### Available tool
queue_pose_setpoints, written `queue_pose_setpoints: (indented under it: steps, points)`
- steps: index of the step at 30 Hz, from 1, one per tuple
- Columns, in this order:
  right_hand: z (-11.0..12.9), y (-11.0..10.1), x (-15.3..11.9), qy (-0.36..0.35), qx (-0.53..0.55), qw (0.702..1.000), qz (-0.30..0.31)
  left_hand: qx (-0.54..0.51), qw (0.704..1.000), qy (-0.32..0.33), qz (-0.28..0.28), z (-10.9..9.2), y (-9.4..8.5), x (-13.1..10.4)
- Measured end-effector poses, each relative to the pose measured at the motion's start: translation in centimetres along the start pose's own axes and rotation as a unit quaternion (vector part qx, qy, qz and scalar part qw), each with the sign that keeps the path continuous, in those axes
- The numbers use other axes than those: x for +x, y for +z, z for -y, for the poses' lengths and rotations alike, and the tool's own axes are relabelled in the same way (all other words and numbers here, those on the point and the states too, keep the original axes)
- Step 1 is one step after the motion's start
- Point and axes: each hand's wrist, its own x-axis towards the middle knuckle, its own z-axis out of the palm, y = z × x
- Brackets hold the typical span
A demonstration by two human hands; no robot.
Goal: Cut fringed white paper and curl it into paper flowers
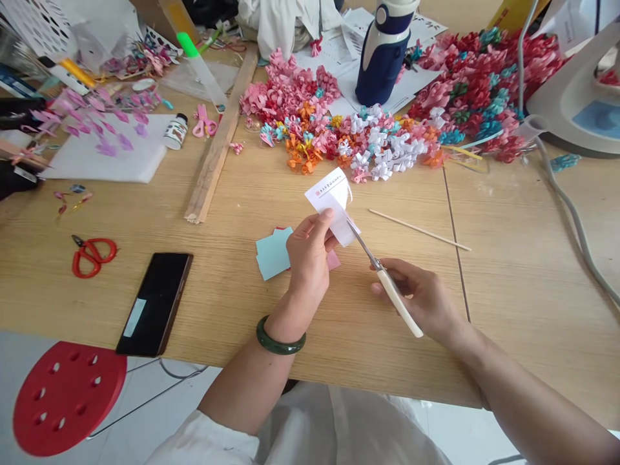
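Left hand [309, 257]: grip closed on a white paper [325, 194], thumb on the upper face, fingers behind. The paper is held up off the bench [523, 278], near the middle of the work area; probably so a blade can pass underneath. Printed line faces up, toward the far end. A narrow strip curls away at the right edge.

Right hand [419, 294]: grip closed on the scissors [400, 303], pale handle toward the body, blades angled up and left to the paper's lower right part. Blades look close together; exact gap cannot be told. Holding thumb sits left of the blade tips, presumably to steady the sheet while staying out of the cutting line.

Blue cards [272, 255] lie beside the left hand, a pink slip [333, 260] partly hidden by it; likely kept within reach. Stick [419, 230] lies loose beyond the right hand, clear of both arms.

Heap of bows [378, 152] sits past the paper, apart from it, presumably to leave cutting room. Red scissors [94, 256] and phone [155, 303] lie off to the left, untouched.
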Motion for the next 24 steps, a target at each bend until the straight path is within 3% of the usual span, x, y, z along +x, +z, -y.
queue_pose_setpoints:
  steps: [24]
  points:
    - [-1.0,0.2,0.1,0.001,0.014,1.0,-0.014,0.056,0.998,-0.023,-0.004,0.8,0.2,-0.7]
